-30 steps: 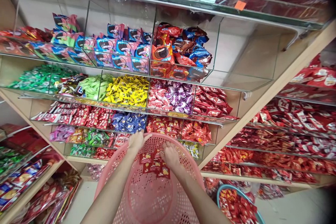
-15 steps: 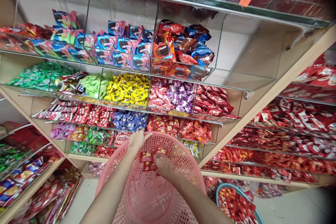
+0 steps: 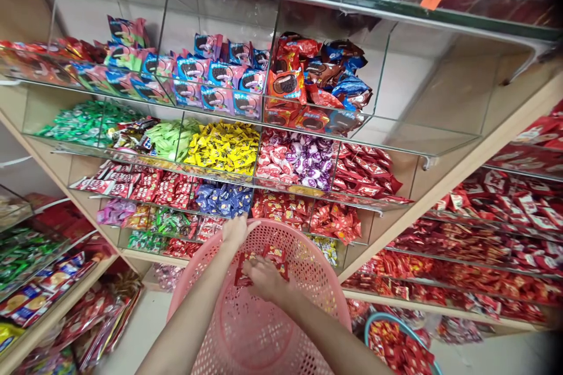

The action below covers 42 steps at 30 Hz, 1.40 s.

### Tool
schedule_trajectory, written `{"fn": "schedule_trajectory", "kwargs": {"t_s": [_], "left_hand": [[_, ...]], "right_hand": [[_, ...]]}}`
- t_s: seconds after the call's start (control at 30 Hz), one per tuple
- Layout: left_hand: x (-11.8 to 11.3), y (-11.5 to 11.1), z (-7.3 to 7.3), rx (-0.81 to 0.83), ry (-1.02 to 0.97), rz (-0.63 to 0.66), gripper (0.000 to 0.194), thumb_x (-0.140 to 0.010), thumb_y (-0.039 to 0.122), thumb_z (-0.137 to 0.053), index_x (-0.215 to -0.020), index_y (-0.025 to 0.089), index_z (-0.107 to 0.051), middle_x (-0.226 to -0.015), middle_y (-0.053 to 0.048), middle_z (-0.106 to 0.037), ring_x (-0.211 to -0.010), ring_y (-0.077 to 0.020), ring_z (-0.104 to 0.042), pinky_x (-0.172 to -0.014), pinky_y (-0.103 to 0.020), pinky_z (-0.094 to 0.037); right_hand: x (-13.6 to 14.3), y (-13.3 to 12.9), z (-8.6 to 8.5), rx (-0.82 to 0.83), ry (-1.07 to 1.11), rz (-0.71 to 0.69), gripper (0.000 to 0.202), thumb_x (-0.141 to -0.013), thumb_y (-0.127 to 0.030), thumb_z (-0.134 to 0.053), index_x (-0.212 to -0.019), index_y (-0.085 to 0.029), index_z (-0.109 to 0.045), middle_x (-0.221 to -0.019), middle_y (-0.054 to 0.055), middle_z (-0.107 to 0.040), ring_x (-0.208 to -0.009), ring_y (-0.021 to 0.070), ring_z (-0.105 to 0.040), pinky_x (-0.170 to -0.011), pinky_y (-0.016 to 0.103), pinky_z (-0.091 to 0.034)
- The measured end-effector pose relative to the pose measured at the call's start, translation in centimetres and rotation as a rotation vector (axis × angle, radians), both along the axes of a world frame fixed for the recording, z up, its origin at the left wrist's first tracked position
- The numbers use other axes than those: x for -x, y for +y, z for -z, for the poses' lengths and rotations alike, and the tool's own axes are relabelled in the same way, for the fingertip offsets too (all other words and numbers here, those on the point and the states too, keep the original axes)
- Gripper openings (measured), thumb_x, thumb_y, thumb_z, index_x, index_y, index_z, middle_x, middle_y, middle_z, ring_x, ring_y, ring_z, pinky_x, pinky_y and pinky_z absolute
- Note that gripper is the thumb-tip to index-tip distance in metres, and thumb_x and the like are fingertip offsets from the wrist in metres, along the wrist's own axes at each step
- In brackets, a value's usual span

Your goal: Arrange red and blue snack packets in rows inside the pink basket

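Observation:
A pink perforated plastic basket [image 3: 259,328] is tilted with its mouth toward me. My left hand [image 3: 234,231] is closed over the far rim, thumb stretched along the edge. Inside, my right hand [image 3: 263,277] has its fingers curled over a few small red candy packets [image 3: 275,254]; its fingertips are partly hidden. These packets lie against the upper part of the basket's inside. Just beyond the rim, dark blue wrapped candies [image 3: 223,199] and red packets [image 3: 281,209] fill shelf compartments.
Glass-fronted shelves hold yellow candies [image 3: 223,149], green candies [image 3: 83,123] and cookie packs [image 3: 215,73]. More red packets [image 3: 497,199] line the right shelves. A blue tub [image 3: 368,325] of red packets stands on the floor at lower right. A wooden upright [image 3: 440,187] slants between shelf units.
My right hand has moved slightly left within the basket, over the red packets. My left hand stays on the rim. The view has shifted a little, so the shelves sit farther right.

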<state>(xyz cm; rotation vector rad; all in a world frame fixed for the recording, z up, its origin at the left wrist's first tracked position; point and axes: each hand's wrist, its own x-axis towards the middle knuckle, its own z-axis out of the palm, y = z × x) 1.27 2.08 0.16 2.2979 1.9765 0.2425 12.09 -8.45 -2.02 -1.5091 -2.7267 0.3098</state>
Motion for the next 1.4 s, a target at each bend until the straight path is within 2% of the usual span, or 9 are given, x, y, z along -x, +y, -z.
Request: {"fn": "schedule_trajectory", "kwargs": {"t_s": [0.17,0.37,0.5,0.6,0.8,0.93,1.1,1.23,1.4], "left_hand": [[0.0,-0.3,-0.3,0.01,-0.011,-0.001,0.065,-0.079,0.066,-0.019,-0.108,0.017,-0.052,-0.092,-0.015,-0.064,-0.088,-0.0292,-0.06,-0.074,-0.037,-0.044],[-0.1,-0.4,-0.5,0.031,-0.011,-0.015,0.063,-0.08,0.063,-0.02,-0.11,0.017,-0.052,-0.094,-0.015,-0.063,-0.09,-0.0292,-0.059,-0.074,-0.036,-0.043],[0.0,-0.2,-0.4,0.012,-0.002,0.002,0.068,-0.077,0.068,-0.02,-0.108,0.017,-0.053,-0.094,-0.016,-0.063,-0.088,-0.0297,-0.06,-0.073,-0.037,-0.044],[0.1,-0.1,-0.3,0.013,0.002,0.002,0.068,-0.076,0.069,-0.02,-0.106,0.017,-0.053,-0.094,-0.015,-0.064,-0.088,-0.0292,-0.061,-0.073,-0.037,-0.044],[0.0,-0.2,-0.4,0.031,-0.007,-0.002,0.068,-0.076,0.069,-0.022,-0.108,0.017,-0.053,-0.096,-0.016,-0.064,-0.091,-0.0285,-0.06,-0.075,-0.036,-0.043],[0.0,-0.1,-0.2,0.023,-0.023,-0.007,0.067,-0.076,0.069,-0.023,-0.108,0.018,-0.052,-0.094,-0.015,-0.065,-0.09,-0.0286,-0.061,-0.075,-0.036,-0.043],[0.1,0.3,0.4,-0.004,-0.031,0.007,0.064,-0.077,0.067,-0.024,-0.104,0.018,-0.053,-0.092,-0.015,-0.065,-0.088,-0.0284,-0.061,-0.074,-0.037,-0.044],[0.2,0.3,0.4,-0.019,-0.028,0.017,0.063,-0.077,0.067,-0.022,-0.102,0.018,-0.053,-0.09,-0.014,-0.065,-0.087,-0.0286,-0.062,-0.073,-0.037,-0.044],[0.3,0.2,0.3,-0.014,-0.016,0.019,0.064,-0.078,0.066,-0.019,-0.104,0.017,-0.052,-0.088,-0.015,-0.065,-0.087,-0.0286,-0.062,-0.073,-0.037,-0.044]], "right_hand": [[2.6,0.4,2.0,-0.074,-0.049,-0.148,0.027,-0.075,-0.016,-0.051,-0.101,-0.011,-0.053,-0.094,0.013,-0.061,-0.093,0.0248,-0.053,-0.081,0.037,-0.04],[4.0,1.0,4.5,-0.142,-0.055,-0.071,0.025,-0.081,-0.01,-0.039,-0.101,-0.012,-0.054,-0.093,0.014,-0.06,-0.091,0.0229,-0.053,-0.076,0.037,-0.042],[4.3,1.0,5.0,-0.154,-0.067,-0.031,0.026,-0.079,-0.008,-0.04,-0.101,-0.012,-0.054,-0.097,0.014,-0.058,-0.09,0.0231,-0.054,-0.075,0.037,-0.044],[4.2,0.9,4.6,-0.148,-0.06,-0.011,0.025,-0.079,-0.01,-0.041,-0.101,-0.012,-0.054,-0.099,0.015,-0.057,-0.09,0.0237,-0.054,-0.073,0.038,-0.045],[1.7,1.7,1.9,-0.063,0.098,0.069,0.031,-0.076,-0.036,-0.054,-0.099,-0.015,-0.053,-0.102,0.011,-0.054,-0.095,0.0239,-0.052,-0.08,0.038,-0.042],[-2.3,3.9,-0.7,-0.085,0.269,0.241,0.014,-0.081,-0.025,-0.045,-0.091,-0.019,-0.053,-0.096,0.006,-0.055,-0.085,0.0162,-0.053,-0.076,0.028,-0.04],[-7.5,7.3,-3.0,-0.262,0.504,0.45,0.016,-0.082,-0.017,-0.037,-0.087,-0.018,-0.052,-0.087,0.004,-0.056,-0.079,0.0144,-0.052,-0.072,0.025,-0.038],[-9.8,9.8,-2.9,-0.32,0.488,0.574,0.018,-0.078,-0.016,-0.043,-0.093,-0.017,-0.053,-0.094,0.007,-0.056,-0.088,0.0166,-0.051,-0.074,0.026,-0.037],[-8.5,12.4,-1.9,-0.188,0.492,0.708,0.033,-0.075,-0.031,-0.053,-0.104,-0.016,-0.05,-0.098,0.01,-0.059,-0.093,0.0193,-0.053,-0.076,0.028,-0.038]]}}
